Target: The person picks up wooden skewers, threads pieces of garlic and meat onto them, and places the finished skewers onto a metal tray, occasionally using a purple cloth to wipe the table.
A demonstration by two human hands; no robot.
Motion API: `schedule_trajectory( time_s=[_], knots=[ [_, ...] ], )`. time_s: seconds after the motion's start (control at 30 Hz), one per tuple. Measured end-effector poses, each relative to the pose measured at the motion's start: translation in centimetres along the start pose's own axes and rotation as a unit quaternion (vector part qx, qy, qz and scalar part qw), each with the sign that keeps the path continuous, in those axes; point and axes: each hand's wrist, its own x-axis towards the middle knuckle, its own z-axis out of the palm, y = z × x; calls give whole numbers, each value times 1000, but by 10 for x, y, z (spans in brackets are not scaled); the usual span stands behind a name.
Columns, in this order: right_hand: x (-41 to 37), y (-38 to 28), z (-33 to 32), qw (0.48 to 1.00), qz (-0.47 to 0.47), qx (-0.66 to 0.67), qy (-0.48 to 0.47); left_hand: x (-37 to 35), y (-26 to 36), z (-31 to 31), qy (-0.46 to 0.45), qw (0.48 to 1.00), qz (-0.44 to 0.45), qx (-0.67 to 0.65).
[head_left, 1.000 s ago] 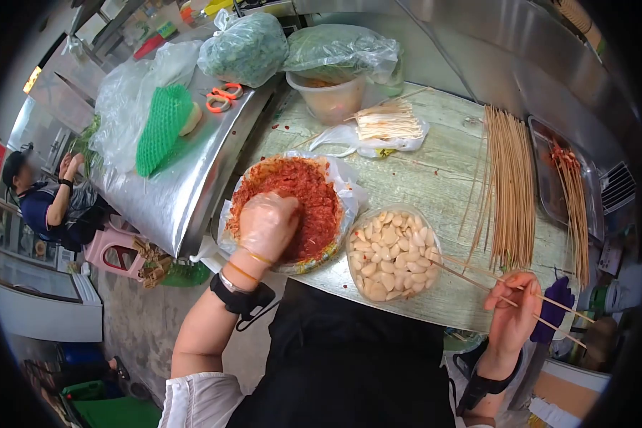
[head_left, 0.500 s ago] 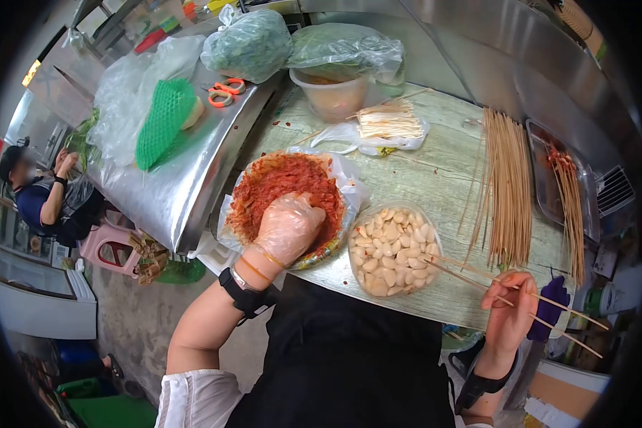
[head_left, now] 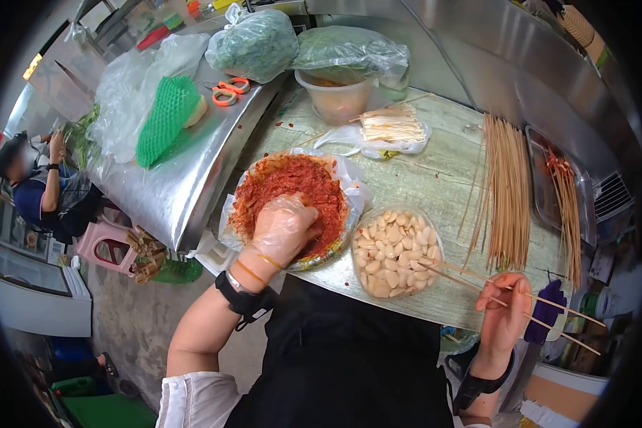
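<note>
Here we are at the wooden counter point(head_left: 435, 171), and the left hand point(head_left: 284, 227), in a thin clear glove, is down in the bowl of red chopped mix point(head_left: 292, 182), centre-left of the frame. Its fingers are curled into the near edge of the heap; whether they have a lump pinched I cannot tell, the glove and knuckles hide it.

Over at the lower right, the right hand point(head_left: 505, 314) is bare and pinching two thin bamboo skewers point(head_left: 471, 282) between thumb and fingers. Their points reach left over the rim of the clear tub of peeled garlic cloves point(head_left: 394, 250), which sits just beside the red bowl.

By the look of it this is the gathering step: one hand taking up filling, the other holding sticks ready. The next move, I'd judge, calls for lifting a portion clear of the bowl and bringing it to the skewer points without dragging mix across the garlic (the two containers nearly touch).

At the right of the frame lies a long bundle of bare skewers point(head_left: 506, 185), and beyond it a metal tray point(head_left: 538, 178) with red-tipped sticks. At the top, enoki mushrooms point(head_left: 392, 125) on a bag, a plastic tub point(head_left: 335, 96), and orange scissors point(head_left: 228, 90) on the steel surface. Another person point(head_left: 43, 192) sits at the far left.
</note>
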Motion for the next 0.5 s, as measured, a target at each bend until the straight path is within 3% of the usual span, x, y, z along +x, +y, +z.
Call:
schedule_trajectory(
  time_s=[0.13,0.33,0.43,0.5],
  knots=[
    [-2,1,0,1000,1,2,-9,0,2,14,-5,995,30,91],
    [-4,0,1,1000,3,-1,-7,-3,-10,0,55,992,-40,105],
    [-3,2,6,1000,9,4,-4,-7,-22,-9,91,988,-92,83],
    [-2,3,7,1000,21,-2,11,-6,-28,-13,132,981,-134,-41]
  ],
)
